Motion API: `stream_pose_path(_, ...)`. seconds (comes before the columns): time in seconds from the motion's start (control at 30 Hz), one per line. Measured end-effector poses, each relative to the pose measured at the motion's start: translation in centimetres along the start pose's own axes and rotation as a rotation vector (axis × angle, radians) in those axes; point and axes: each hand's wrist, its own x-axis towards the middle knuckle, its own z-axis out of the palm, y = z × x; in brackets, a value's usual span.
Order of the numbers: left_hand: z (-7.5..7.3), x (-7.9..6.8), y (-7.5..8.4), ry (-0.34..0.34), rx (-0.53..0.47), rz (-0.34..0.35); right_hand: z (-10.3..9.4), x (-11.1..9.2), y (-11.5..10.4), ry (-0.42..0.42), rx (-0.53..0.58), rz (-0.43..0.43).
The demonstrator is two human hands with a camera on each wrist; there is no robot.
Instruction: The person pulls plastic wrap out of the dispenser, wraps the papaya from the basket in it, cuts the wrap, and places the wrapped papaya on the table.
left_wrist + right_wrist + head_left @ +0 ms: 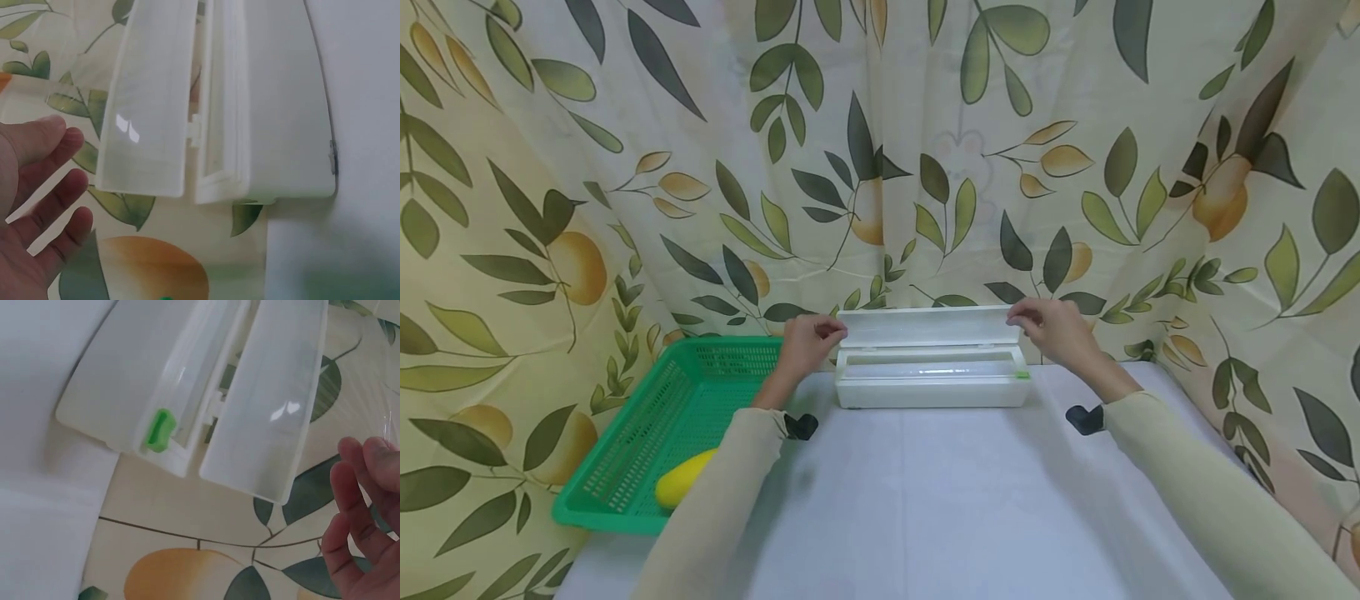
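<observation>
Box [932, 393] (green tab [161, 430] at right end) | lid [925, 328] raised | left grip [806, 345], right grip [1057, 328]: both pinching clear film [388, 422]

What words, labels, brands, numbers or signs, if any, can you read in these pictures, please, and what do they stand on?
None: no readable text appears in any view.
The white box, its green slider and the green basket show no lettering; the curtain has printed leaves and fruit.
A small grey patch at the box's edge is too blurred to identify.

Nothing legible (neither words nor numbers) shows anywhere.
</observation>
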Motion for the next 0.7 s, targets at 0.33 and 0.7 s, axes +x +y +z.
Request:
stream_pose_path(0.33,-1.3,0.5,1.4,0.009,0.008,0.003,-1.2,0.6,-0.5,0.039,-0.048,-0.045)
stream_pose_path(0.7,-2.9,1.0,2.9,0.025,0.047,0.038,-2.8,1.3,-1.3,0.033,-0.061,-0.038)
